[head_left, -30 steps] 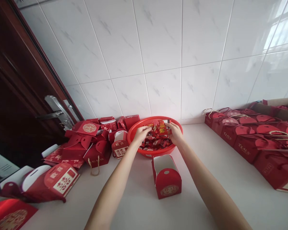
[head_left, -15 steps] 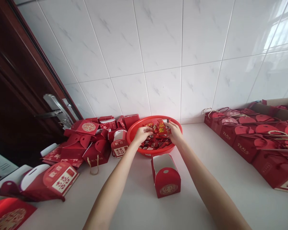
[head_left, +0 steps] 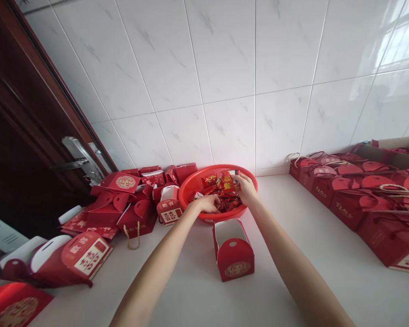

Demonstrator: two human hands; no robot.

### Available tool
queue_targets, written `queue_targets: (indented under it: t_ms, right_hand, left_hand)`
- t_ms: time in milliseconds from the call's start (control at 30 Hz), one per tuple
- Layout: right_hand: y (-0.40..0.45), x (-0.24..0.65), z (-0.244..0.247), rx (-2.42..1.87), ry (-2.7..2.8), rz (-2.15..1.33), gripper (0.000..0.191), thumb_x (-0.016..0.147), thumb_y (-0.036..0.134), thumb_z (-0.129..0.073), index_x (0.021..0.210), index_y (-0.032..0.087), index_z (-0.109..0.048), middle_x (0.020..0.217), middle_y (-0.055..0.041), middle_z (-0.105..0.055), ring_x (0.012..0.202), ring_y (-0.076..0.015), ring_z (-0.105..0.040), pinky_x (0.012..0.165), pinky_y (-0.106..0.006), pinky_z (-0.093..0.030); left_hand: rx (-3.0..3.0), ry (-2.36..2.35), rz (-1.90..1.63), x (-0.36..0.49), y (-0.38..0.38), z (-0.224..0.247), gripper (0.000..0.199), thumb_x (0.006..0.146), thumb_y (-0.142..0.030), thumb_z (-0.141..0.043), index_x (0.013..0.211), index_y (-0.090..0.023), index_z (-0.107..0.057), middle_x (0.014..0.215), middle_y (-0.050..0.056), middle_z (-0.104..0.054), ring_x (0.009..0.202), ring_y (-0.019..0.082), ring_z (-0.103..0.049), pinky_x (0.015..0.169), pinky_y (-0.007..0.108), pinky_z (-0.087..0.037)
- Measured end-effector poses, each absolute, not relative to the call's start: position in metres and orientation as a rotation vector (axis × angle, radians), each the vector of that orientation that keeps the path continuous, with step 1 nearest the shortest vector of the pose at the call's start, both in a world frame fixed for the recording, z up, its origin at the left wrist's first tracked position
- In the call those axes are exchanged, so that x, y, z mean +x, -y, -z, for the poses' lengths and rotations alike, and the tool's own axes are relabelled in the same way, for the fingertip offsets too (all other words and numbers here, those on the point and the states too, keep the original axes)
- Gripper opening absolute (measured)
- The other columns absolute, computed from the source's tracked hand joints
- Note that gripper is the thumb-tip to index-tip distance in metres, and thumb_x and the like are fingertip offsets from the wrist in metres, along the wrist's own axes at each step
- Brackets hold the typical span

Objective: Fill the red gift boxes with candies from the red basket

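A red plastic basket (head_left: 187,193) holds many small wrapped candies (head_left: 226,204), mostly red. My right hand (head_left: 246,188) grips a red packet with gold lettering (head_left: 229,182) over the basket's right side. Lower and to the left, my left hand (head_left: 209,204) reaches in over the near rim, its fingers curled down among the candies. Its fingertips are partly hidden, so what they pinch does not show. Just in front of the basket, between my forearms, a red gift box (head_left: 236,260) stands with its top open.
Folded and unfolded red boxes (head_left: 109,206) are heaped at the left, beside a dark door with a metal handle (head_left: 80,159). Rows of closed red boxes with cord handles (head_left: 347,206) line the right. A tiled wall (head_left: 228,127) rises behind the white tabletop (head_left: 279,227).
My left hand has moved down and toward me, from the middle of the basket to the candies near its front rim. My right hand keeps the red packet in almost the same place.
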State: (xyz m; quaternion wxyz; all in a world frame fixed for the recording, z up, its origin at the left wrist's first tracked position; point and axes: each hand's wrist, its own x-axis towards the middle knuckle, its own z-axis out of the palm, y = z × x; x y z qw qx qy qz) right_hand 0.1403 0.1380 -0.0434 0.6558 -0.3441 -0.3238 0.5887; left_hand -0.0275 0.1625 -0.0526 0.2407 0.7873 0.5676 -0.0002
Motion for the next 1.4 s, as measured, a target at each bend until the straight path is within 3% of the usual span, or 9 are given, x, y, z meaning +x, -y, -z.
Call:
queue_targets:
  t_ms: [167,433,500,633,733,867,1133,1267,1400]
  right_hand:
    - [-0.138,0.141,0.044,-0.783,0.737,-1.33,0.021,0.057,0.03,-0.074,0.064,0.02,-0.057,0.065,0.0022,-0.063,0.057,-0.0133,-0.059,0.048,-0.024,-0.045]
    - [-0.137,0.14,0.043,-0.782,0.745,-1.333,0.021,0.056,0.03,-0.075,0.064,0.02,-0.057,0.063,0.0024,-0.063,0.057,-0.0139,-0.059,0.049,-0.025,-0.046]
    - [-0.135,0.14,0.041,-0.788,0.742,-1.332,0.022,0.057,0.03,-0.074,0.064,0.02,-0.056,0.064,0.0019,-0.063,0.057,-0.0144,-0.059,0.049,-0.025,-0.047]
    - [-0.135,0.14,0.041,-0.815,0.735,-1.312,0.02,0.059,0.03,-0.073,0.065,0.021,-0.056,0.065,0.001,-0.064,0.057,-0.0152,-0.059,0.048,-0.025,-0.047]
    - [-0.14,0.139,0.045,-0.857,0.716,-1.264,0.02,0.061,0.03,-0.072,0.068,0.022,-0.055,0.063,0.0022,-0.062,0.057,-0.0152,-0.058,0.048,-0.025,-0.047]
    - [-0.145,0.137,0.051,-0.912,0.729,-1.205,0.022,0.063,0.029,-0.072,0.071,0.023,-0.052,0.062,0.0044,-0.059,0.059,-0.0141,-0.056,0.05,-0.023,-0.046]
    - [-0.144,0.134,0.054,-0.933,0.835,-1.166,0.019,0.067,0.028,-0.066,0.071,0.023,-0.048,0.062,0.0073,-0.054,0.059,-0.0115,-0.052,0.054,-0.022,-0.043]
    - [-0.144,0.133,0.054,-0.952,0.873,-1.199,0.02,0.067,0.031,-0.067,0.074,0.023,-0.05,0.066,0.0056,-0.058,0.064,-0.0136,-0.056,0.055,-0.023,-0.046]
    - [-0.141,0.135,0.052,-0.941,0.916,-1.26,0.027,0.07,0.043,-0.069,0.075,0.022,-0.051,0.069,0.003,-0.061,0.068,-0.0161,-0.06,0.056,-0.026,-0.05]
  left_hand:
    - [2.203,-1.479,0.111,-0.028,-0.165,0.053,0.05,0.054,-0.022,-0.073,0.104,-0.025,-0.072,0.116,0.007,-0.072,0.101,0.03,-0.066,0.079,0.031,-0.048]
    - [2.142,-1.408,-0.13,-0.031,-0.162,0.052,0.027,0.053,-0.013,-0.069,0.078,-0.02,-0.073,0.085,0.003,-0.074,0.082,0.024,-0.067,0.069,0.028,-0.048]
    - [2.084,-1.398,-0.295,-0.03,-0.162,0.051,0.026,0.057,-0.016,-0.069,0.083,-0.019,-0.073,0.082,0.002,-0.073,0.081,0.023,-0.066,0.072,0.029,-0.05]
    - [1.945,-1.353,-0.73,-0.027,-0.16,0.044,0.034,0.072,-0.026,-0.066,0.104,-0.017,-0.07,0.097,0.004,-0.073,0.098,0.023,-0.065,0.082,0.029,-0.05]
    - [1.825,-1.303,-0.922,-0.028,-0.155,0.038,0.039,0.079,-0.037,-0.063,0.112,-0.018,-0.067,0.098,0.006,-0.072,0.09,0.021,-0.065,0.068,0.026,-0.049]
    - [1.726,-1.235,-1.018,-0.029,-0.151,0.036,0.043,0.077,-0.048,-0.065,0.105,-0.015,-0.07,0.086,0.005,-0.071,0.075,0.019,-0.064,0.055,0.023,-0.044]
    - [1.75,-1.12,-1.141,-0.029,-0.157,0.041,0.039,0.071,-0.052,-0.071,0.082,-0.015,-0.072,0.087,0.005,-0.072,0.09,0.022,-0.064,0.083,0.032,-0.05]
    - [1.794,-1.048,-1.153,-0.028,-0.156,0.041,0.043,0.068,-0.05,-0.076,0.095,-0.016,-0.074,0.098,0.006,-0.074,0.103,0.024,-0.063,0.095,0.035,-0.047]
    - [1.848,-1.026,-1.065,-0.026,-0.154,0.04,0.049,0.065,-0.043,-0.082,0.106,-0.017,-0.074,0.106,0.008,-0.074,0.103,0.025,-0.065,0.093,0.037,-0.05]
